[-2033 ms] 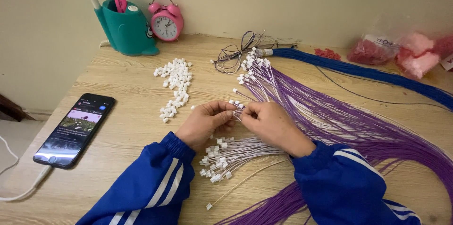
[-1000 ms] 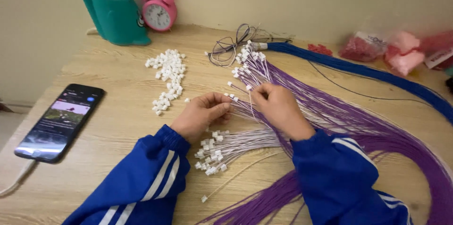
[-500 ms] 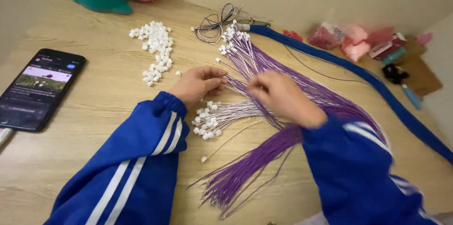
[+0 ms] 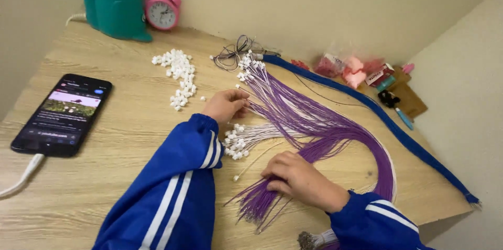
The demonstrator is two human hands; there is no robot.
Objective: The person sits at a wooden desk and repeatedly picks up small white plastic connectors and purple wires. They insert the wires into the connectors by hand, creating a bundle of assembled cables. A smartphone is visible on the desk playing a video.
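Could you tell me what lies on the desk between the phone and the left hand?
In the head view, only bare desk lies between the phone and the left hand; the white connectors sit farther back.

Two hands are seen, a left hand (image 4: 225, 105) and a right hand (image 4: 296, 176), each in a blue sleeve with white stripes. One smartphone (image 4: 63, 114) is counted on the wooden desk (image 4: 105, 187), with one white cable (image 4: 21, 178) plugged into it. One pink alarm clock (image 4: 162, 10) and one teal pen holder (image 4: 112, 6) are seen at the wall. One long blue strap (image 4: 387, 119) is counted. The purple wires (image 4: 314, 124) and the loose white connectors (image 4: 178, 77) are too many to be counted exactly; several dozen of each are visible. One pile of pink packets (image 4: 351, 69) is seen.
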